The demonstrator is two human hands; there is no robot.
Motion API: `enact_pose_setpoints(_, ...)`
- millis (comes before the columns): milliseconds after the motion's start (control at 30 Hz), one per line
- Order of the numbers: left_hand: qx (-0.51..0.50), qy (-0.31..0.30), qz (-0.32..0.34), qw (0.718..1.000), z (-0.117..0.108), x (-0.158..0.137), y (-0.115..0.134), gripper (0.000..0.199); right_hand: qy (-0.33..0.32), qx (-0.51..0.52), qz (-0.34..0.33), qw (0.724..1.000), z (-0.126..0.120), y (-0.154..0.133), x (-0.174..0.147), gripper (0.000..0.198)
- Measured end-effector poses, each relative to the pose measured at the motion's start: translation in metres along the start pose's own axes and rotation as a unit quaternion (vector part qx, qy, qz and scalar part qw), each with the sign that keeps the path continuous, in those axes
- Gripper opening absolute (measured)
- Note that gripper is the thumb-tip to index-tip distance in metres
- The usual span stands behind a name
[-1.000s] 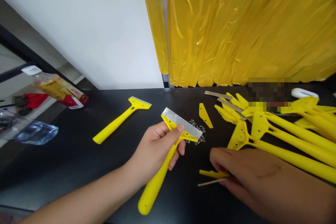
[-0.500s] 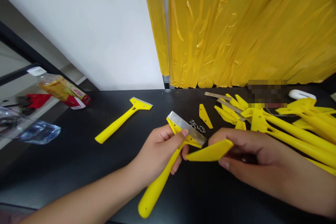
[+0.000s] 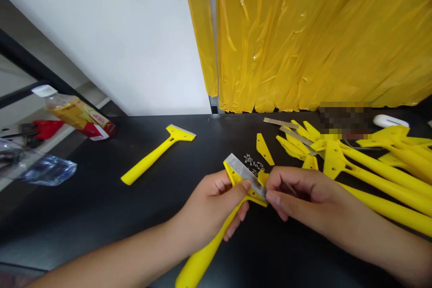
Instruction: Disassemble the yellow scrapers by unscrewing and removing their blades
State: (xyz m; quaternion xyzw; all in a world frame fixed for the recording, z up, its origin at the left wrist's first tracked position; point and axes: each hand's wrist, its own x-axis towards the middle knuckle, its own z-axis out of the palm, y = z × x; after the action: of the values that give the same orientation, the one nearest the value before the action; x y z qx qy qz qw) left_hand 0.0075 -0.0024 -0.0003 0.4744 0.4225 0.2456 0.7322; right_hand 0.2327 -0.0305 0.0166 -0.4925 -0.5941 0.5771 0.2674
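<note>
My left hand (image 3: 219,207) is wrapped round a yellow scraper (image 3: 209,252) just below its head, the thumb pressing a bare metal blade (image 3: 245,168) flat on it. At the blade's right end is my right hand (image 3: 297,193), fingers pinched on a yellow cover plate (image 3: 262,178). Most of that plate is hidden behind the fingers. Small screws (image 3: 251,161) lie loose on the table just beyond the blade. Past them rests another yellow cover plate (image 3: 265,149) with holes in it.
A second scraper (image 3: 151,157), with a blade in its head, lies to the left. Several yellow handles (image 3: 378,180), cover plates and loose blades (image 3: 280,123) are heaped at the right. A drink bottle (image 3: 81,114) leans at the far left. Yellow plastic sheeting (image 3: 303,36) hangs behind the black table.
My right hand has moved left to the scraper head, turning the cover plate so that little of it shows. The left hand with the scraper has shifted slightly right and down.
</note>
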Motion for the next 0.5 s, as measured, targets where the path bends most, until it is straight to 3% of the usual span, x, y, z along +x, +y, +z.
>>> enact_pose_setpoints(133,0.000,-0.012,-0.004,1.000,0.001,-0.003,0.001,0.036,0.036,-0.033,-0.023,0.999,-0.007,0.000,-0.001,0.049)
enact_pose_setpoints(233,0.000,-0.002,0.004,1.000,-0.001,-0.004,0.004,0.036,0.116,-0.074,-0.049,0.989,-0.021,0.004,-0.001,0.057)
enact_pose_setpoints(333,-0.010,0.045,0.032,0.998,-0.005,-0.003,0.011,0.037,0.191,-0.221,-0.075,0.954,-0.037,0.012,0.005,0.049)
enact_pose_setpoints(500,-0.057,0.116,0.064,0.990,-0.011,0.004,0.021,0.037,0.211,-0.385,-0.051,0.897,-0.042,0.035,0.018,0.037)
